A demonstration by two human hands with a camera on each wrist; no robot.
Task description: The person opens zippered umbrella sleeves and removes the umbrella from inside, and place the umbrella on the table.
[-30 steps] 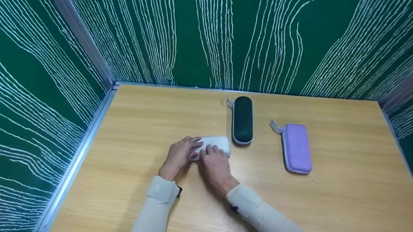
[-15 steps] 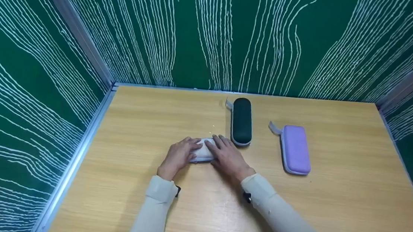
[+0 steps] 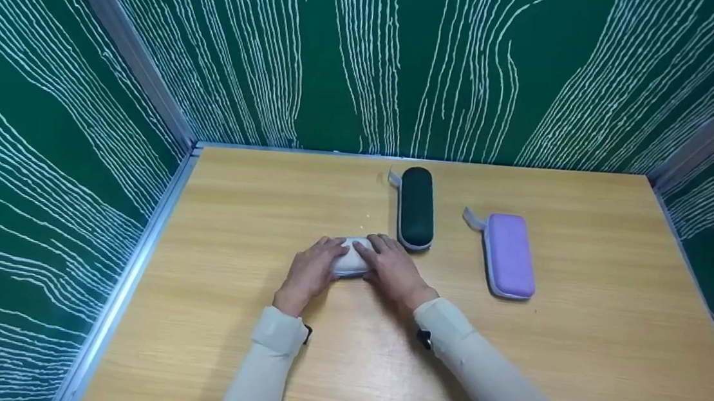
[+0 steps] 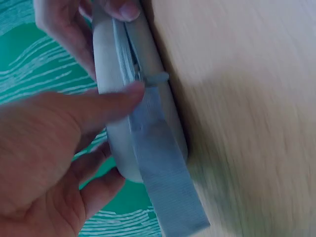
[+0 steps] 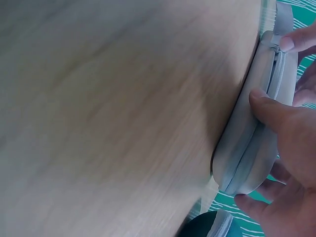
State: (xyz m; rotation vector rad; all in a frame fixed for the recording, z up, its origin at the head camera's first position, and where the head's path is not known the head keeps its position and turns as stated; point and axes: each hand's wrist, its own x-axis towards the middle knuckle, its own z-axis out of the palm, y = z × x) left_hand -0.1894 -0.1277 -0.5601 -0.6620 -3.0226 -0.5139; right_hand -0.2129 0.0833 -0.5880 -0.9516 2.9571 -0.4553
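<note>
A whitish case (image 3: 352, 261); a dark green case (image 3: 416, 206); a purple case (image 3: 510, 256); green walls (image 3: 317, 61) streaked white.

The right hand (image 5: 295, 153) grips a pale grey case (image 5: 247, 131), its thumb lying across the zip (image 5: 243, 160). At the case's upper end the left hand (image 5: 302, 39) touches the zip beside a grey strap (image 5: 284, 19). Wood-grain tabletop (image 5: 108, 118) fills the left; the rounded end of a dark green case (image 5: 202, 227) shows below, and a green surface (image 5: 303, 12) with white lines lies behind.
</note>
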